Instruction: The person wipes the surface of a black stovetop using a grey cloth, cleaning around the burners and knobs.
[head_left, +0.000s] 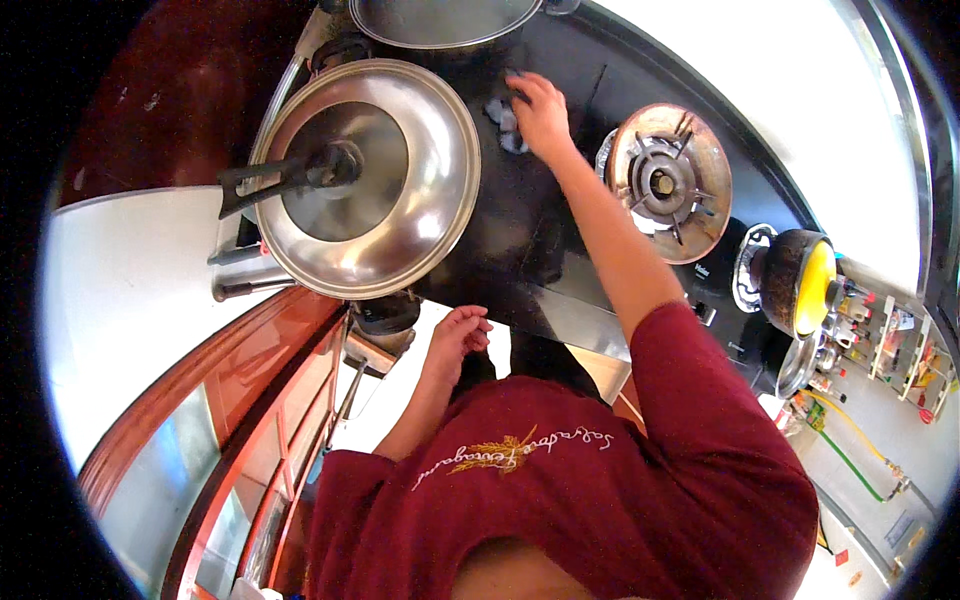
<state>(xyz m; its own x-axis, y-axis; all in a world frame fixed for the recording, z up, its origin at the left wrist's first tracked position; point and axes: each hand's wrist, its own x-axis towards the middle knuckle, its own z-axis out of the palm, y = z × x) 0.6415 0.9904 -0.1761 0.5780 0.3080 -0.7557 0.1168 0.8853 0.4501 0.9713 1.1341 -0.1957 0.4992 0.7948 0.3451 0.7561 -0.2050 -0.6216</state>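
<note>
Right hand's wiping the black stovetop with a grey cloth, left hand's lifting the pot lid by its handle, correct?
Not quite. In the head view the left hand is off the pot lid, held low near the stovetop front edge. The right hand presses the grey cloth as stated.

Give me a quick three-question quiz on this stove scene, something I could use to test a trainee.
1. True or false: the right hand rests on a greyish cloth on the black stovetop.
2. What lies to the left of the cloth? A. a big steel lid with a black handle; B. a kettle; C. a cutting board.
3. Fill in: the bare burner lies to the ___ of the right hand.

Key: 1 true; 2 A; 3 right.
</note>
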